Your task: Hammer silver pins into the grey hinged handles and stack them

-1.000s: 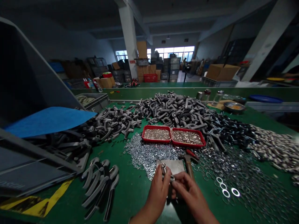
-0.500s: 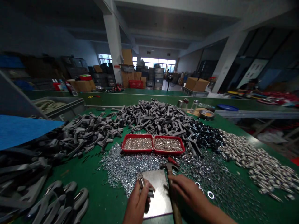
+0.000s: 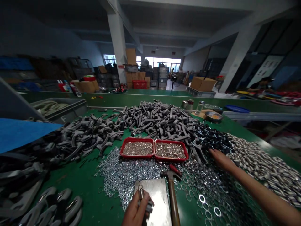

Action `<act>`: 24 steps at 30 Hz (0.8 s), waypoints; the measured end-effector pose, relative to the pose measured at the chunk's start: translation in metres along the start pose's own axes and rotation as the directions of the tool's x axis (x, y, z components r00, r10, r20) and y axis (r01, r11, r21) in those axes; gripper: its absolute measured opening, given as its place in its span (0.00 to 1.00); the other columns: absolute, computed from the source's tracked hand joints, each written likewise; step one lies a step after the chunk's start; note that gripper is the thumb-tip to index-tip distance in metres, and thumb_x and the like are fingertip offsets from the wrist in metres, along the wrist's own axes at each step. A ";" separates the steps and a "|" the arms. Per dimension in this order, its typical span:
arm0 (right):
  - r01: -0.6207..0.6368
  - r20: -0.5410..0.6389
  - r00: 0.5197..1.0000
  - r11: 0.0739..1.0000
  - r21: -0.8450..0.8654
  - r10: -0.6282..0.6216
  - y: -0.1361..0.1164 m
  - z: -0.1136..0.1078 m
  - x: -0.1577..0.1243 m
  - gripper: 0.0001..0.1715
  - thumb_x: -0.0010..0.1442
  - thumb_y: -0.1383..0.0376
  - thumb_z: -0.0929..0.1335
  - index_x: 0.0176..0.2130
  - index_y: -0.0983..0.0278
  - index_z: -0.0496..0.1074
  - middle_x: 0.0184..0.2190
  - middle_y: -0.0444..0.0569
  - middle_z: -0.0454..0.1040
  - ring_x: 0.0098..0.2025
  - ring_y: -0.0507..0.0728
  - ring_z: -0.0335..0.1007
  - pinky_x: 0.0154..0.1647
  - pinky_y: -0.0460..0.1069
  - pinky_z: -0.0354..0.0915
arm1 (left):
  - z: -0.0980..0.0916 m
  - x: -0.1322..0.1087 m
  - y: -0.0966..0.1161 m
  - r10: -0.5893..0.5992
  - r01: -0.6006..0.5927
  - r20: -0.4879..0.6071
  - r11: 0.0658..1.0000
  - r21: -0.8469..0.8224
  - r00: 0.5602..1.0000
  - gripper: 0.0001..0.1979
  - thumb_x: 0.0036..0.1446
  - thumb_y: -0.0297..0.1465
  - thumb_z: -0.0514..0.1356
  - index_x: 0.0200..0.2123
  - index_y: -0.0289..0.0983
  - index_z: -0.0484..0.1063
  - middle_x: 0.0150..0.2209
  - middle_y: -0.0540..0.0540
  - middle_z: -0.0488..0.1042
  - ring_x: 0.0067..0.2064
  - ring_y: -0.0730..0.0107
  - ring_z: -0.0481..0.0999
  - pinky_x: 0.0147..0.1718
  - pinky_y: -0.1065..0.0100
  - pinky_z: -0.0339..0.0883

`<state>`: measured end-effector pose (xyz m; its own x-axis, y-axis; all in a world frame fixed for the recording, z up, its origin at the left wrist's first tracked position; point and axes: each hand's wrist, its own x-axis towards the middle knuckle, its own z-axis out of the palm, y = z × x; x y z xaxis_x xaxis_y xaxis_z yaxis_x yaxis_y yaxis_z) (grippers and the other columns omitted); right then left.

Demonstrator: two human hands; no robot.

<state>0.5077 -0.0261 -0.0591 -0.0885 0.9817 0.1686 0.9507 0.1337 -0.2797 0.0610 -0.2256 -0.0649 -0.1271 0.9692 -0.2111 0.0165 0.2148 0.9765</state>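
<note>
My left hand (image 3: 136,212) is closed around a small metal fitting with a threaded end (image 3: 141,192), held at the near edge of a steel plate (image 3: 156,196). My right hand (image 3: 219,160) reaches out to the right, fingers down on the edge of a pile of black parts (image 3: 211,138) beside the spread of shiny washers (image 3: 211,185). Whether it grips anything is hidden. A hammer (image 3: 172,188) with a wooden handle lies next to the plate.
Two red trays (image 3: 154,149) of small metal pieces sit mid-table. Grey cast clamps (image 3: 152,119) are heaped behind them and to the left. Silver cylinders (image 3: 265,160) lie at the right, nuts (image 3: 124,172) in front, a grey bin (image 3: 61,108) far left.
My right hand left the hammer handle and stretched out rightward to the black parts pile. My left hand stays closed on the fitting by the plate. The view shifted slightly.
</note>
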 end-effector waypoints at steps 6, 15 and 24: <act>-0.052 -0.107 0.992 0.984 0.172 0.071 -0.048 -0.023 -0.043 0.19 0.67 0.52 0.61 0.39 0.64 0.69 0.39 0.64 0.74 0.41 0.65 0.73 0.44 0.60 0.65 | -0.001 -0.001 0.016 -0.001 0.002 0.014 0.995 -0.099 1.000 0.27 0.58 0.57 0.57 0.35 0.37 0.70 0.30 0.46 0.75 0.31 0.67 0.72 0.32 0.68 0.66; -0.211 0.239 0.969 0.295 0.932 -0.064 -0.301 0.021 -0.178 0.16 0.64 0.52 0.68 0.47 0.58 0.67 0.39 0.48 0.77 0.41 0.60 0.79 0.44 0.55 0.73 | -0.006 -0.022 0.032 -0.008 0.020 0.057 0.976 -0.216 0.998 0.22 0.63 0.51 0.56 0.40 0.36 0.69 0.34 0.47 0.75 0.34 0.67 0.73 0.35 0.68 0.67; 0.192 0.035 0.946 0.645 0.740 -0.322 -0.312 0.039 -0.189 0.08 0.69 0.62 0.64 0.47 0.58 0.67 0.41 0.48 0.76 0.42 0.57 0.75 0.45 0.51 0.72 | -0.021 -0.029 0.023 0.029 -0.025 0.018 0.973 -0.228 0.999 0.23 0.63 0.52 0.55 0.37 0.37 0.68 0.32 0.49 0.72 0.34 0.67 0.72 0.37 0.68 0.66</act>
<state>0.2161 -0.2480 -0.0408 -0.3999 0.8906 0.2164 0.3765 0.3749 -0.8472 0.0441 -0.2511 -0.0359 -0.1088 0.9771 -0.1830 -0.2066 0.1578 0.9656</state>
